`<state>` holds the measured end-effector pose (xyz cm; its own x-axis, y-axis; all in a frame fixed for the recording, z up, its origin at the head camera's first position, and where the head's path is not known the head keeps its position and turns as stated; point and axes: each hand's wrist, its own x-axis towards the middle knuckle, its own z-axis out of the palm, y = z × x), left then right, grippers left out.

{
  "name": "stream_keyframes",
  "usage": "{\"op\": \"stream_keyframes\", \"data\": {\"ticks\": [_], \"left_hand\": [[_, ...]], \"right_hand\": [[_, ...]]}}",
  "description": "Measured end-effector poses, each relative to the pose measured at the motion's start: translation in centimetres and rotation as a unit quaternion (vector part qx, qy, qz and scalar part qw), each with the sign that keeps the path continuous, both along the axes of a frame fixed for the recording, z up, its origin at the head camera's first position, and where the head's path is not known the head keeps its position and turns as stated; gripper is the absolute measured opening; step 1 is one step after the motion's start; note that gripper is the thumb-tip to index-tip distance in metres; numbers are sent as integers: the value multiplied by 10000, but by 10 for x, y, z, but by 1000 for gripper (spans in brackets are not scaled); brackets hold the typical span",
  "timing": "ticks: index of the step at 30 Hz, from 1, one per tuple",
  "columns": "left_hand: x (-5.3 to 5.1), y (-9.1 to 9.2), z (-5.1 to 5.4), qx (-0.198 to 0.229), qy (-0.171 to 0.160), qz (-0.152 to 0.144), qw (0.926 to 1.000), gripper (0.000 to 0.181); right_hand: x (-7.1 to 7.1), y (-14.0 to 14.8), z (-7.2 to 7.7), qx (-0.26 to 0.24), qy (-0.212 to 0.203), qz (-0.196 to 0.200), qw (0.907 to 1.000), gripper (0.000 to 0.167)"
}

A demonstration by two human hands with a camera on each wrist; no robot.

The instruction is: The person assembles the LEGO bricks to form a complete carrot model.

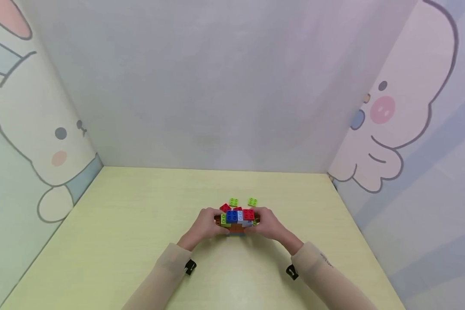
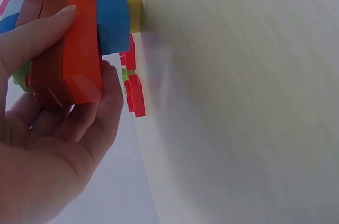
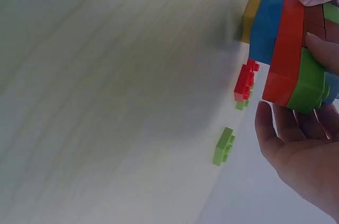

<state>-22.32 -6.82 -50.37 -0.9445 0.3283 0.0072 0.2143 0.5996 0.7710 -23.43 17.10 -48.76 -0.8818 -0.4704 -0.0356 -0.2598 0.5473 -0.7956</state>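
Note:
A built stack of toy building bricks is between both hands at the middle of the table. Its top shows a blue brick, a white one and a red brick. Lower down come brown bricks, a long orange-red layer, a blue brick and a yellow brick at the bottom. My left hand grips one end, thumb on the near side and fingers behind. At the other end, my right hand grips likewise near a green brick. Whether the yellow base touches the table, I cannot tell.
Just beyond the stack lie loose red bricks and two light green bricks on the pale yellow table. A grey wall rises behind the table, with cartoon-printed walls at left and right.

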Motion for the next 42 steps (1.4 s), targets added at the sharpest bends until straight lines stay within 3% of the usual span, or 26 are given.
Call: {"op": "stream_keyframes", "data": {"ticks": [7,16,24,31,37,42], "left_hand": [[1,-1,2,198,0,-173,9997,34],[-1,-13,0,211,-25,-345,9992,41],[-5,-37,4,584,39,-57,9983,48],[-18,-36,-8,677,402,557,9953,47],[-31,-27,-13,293,462,783,9954,29],[-43,-19,-13,-218,173,659,9974,39]], "right_hand": [[1,3,-11,-294,112,127,9994,43],[1,4,-11,-260,108,194,9994,41],[2,6,-5,-17,-36,10,10000,40],[3,6,-6,-47,-43,8,10000,40],[2,5,-7,-2,-69,-6,10000,42],[2,3,-5,13,-89,-17,10000,43]]}}
